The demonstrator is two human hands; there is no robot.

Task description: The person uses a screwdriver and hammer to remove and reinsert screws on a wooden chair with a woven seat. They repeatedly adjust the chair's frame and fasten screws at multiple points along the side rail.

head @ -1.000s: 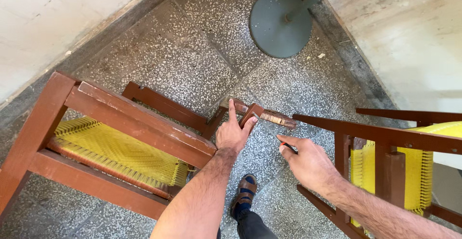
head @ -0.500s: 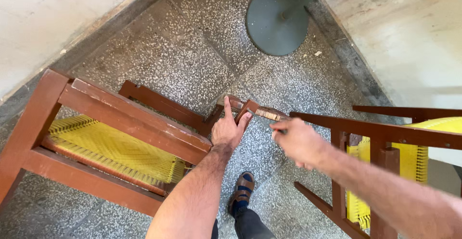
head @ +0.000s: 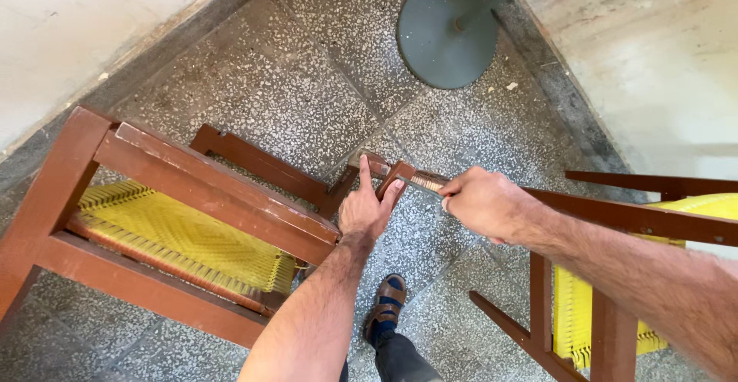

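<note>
A brown wooden chair (head: 192, 190) with a yellow woven seat (head: 177, 236) lies tipped on the left. My left hand (head: 367, 207) rests on the end of its wooden leg (head: 384, 173), thumb and fingers around it. My right hand (head: 480, 201) is closed around something thin at the tip of a second chair's rail (head: 615, 214), right next to the left hand; what it holds is hidden by the fingers. That second chair (head: 600, 305), also brown with yellow weave, stands on the right.
A grey round stand base (head: 447, 34) with a pole sits on the speckled terrazzo floor (head: 307, 82) ahead. Pale walls close in at left and right. My sandalled foot (head: 384, 313) is below the hands.
My right hand moved up and left along the right chair's rail toward my left hand. The left hand stayed on the leg end.
</note>
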